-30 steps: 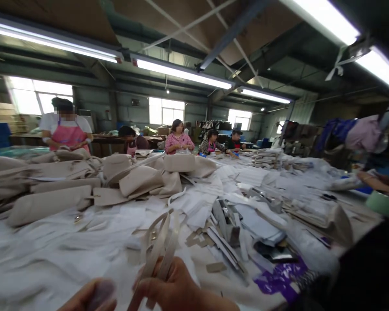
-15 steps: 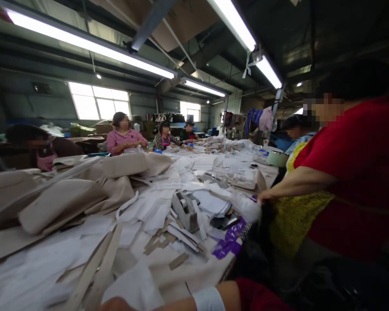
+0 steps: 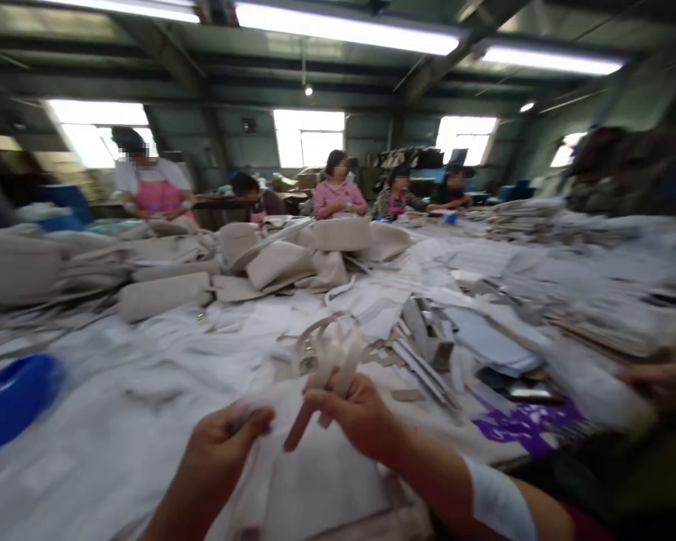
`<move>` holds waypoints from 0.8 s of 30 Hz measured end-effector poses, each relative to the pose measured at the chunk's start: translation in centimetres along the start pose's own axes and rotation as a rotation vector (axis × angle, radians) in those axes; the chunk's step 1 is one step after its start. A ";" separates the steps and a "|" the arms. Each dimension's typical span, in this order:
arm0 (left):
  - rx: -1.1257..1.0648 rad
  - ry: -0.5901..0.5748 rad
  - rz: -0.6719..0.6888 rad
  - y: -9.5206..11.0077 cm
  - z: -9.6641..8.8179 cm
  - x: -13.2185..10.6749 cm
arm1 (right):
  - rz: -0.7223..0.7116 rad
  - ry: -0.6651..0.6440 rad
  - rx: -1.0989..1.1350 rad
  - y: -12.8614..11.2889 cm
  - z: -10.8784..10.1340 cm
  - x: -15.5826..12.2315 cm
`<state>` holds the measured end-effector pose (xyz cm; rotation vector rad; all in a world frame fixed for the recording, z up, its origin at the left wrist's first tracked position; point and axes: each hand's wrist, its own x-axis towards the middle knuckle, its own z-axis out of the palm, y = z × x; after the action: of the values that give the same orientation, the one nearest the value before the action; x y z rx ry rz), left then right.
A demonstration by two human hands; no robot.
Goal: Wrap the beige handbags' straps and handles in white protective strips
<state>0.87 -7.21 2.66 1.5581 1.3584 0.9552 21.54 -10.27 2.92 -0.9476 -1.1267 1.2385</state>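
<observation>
My right hand (image 3: pixel 359 415) is closed around a looped beige strap (image 3: pixel 333 352). The loops stand up above the fingers, and one end hangs down to the left of them. Among the loops a small shiny metal fitting (image 3: pixel 306 361) shows, blurred. To the left, apart from the strap end, my left hand (image 3: pixel 221 439) is pinched closed. Whatever lies between its fingers is smeared by motion. Below both hands lies a pale flat piece (image 3: pixel 322 488) on white sheeting.
A blue bowl-like object (image 3: pixel 19 398) stands at the left. Beige bag-like pieces (image 3: pixel 282 267) heap up behind. A grey metal tape dispenser (image 3: pixel 428 330) and purple plastic (image 3: pixel 532 424) lie to the right. A co-worker's hand (image 3: pixel 656 383) is at the right edge; several people sit or stand farther back.
The view has swung left. Both my hands now show in front, the right one with the looped strap; before, just my right forearm and part of a hand showed at the bottom edge.
</observation>
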 end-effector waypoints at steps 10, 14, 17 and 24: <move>-0.182 0.006 -0.036 -0.5 1.1 -0.9 | 0.135 -0.079 -0.152 0.1 0.3 -1.1; -0.423 -0.034 -0.074 -0.6 1.3 -1.2 | 0.134 -0.103 -0.184 0.4 0.1 -1.1; -0.533 -0.015 -0.118 -0.5 1.4 -1.2 | 0.135 -0.096 -0.180 0.3 0.0 -0.9; -0.308 0.021 0.026 -0.1 1.9 -1.6 | 0.225 -0.221 -0.105 0.3 1.4 -1.2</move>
<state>2.38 -9.00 1.89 1.3370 1.1455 1.1406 20.16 -11.47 2.75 -1.0576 -1.2946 1.5074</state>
